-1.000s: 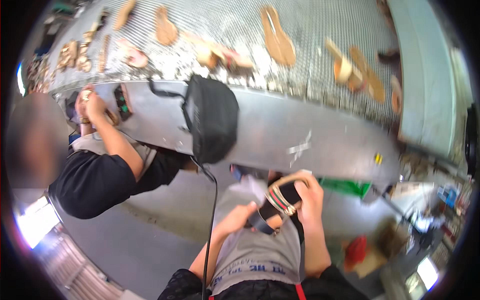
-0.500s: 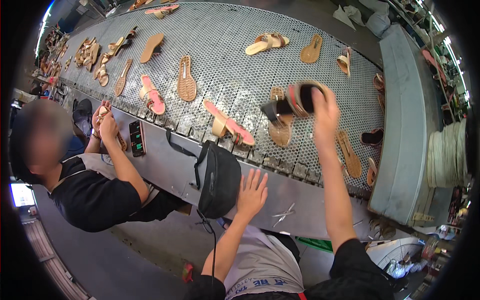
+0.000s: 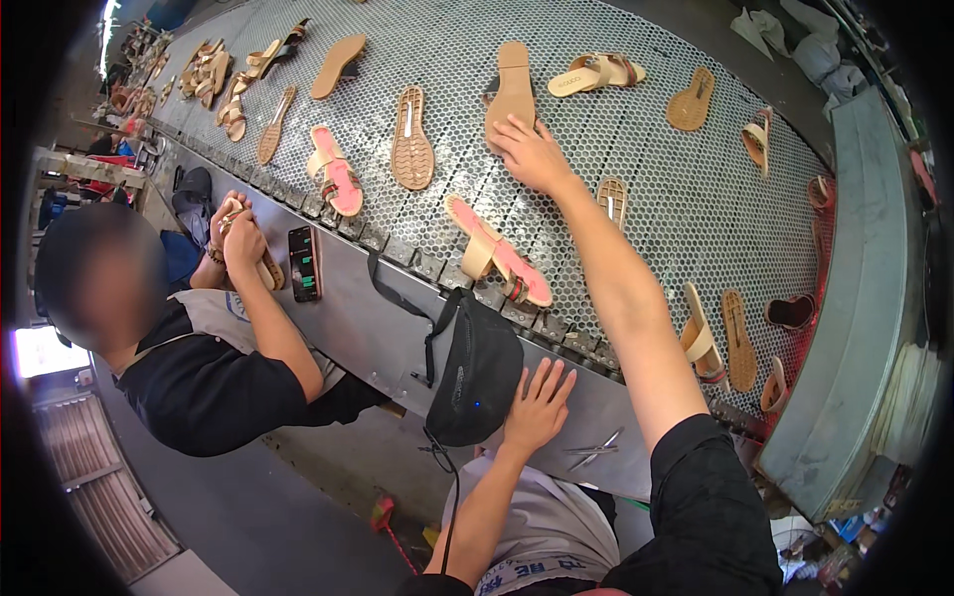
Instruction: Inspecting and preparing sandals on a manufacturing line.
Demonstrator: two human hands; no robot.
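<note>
My right hand (image 3: 534, 154) reaches far over the perforated conveyor and rests its spread fingers on the heel or toe end of a sandal (image 3: 513, 84). That sandal lies tan sole up, a bit of dark strap showing at its left side. Flat on the metal ledge, my left hand (image 3: 538, 402) has its fingers apart and holds nothing. Beside it sits a black waist bag (image 3: 477, 372). A pink-lined sandal (image 3: 507, 260) lies between the bag and my right forearm. Partly behind that forearm is another sole (image 3: 613, 199).
More sandals and soles are spread over the conveyor (image 3: 437, 50). Thread snips (image 3: 594, 452) lie on the ledge (image 3: 358, 333). At left a co-worker (image 3: 238, 368) handles a sandal near a phone (image 3: 304, 264). A grey metal housing (image 3: 845, 298) borders the right side.
My right hand has moved forward and left with the dark-lined sandal, which now lies sole up under its fingers. The view has shifted; my left hand stays beside the bag.
</note>
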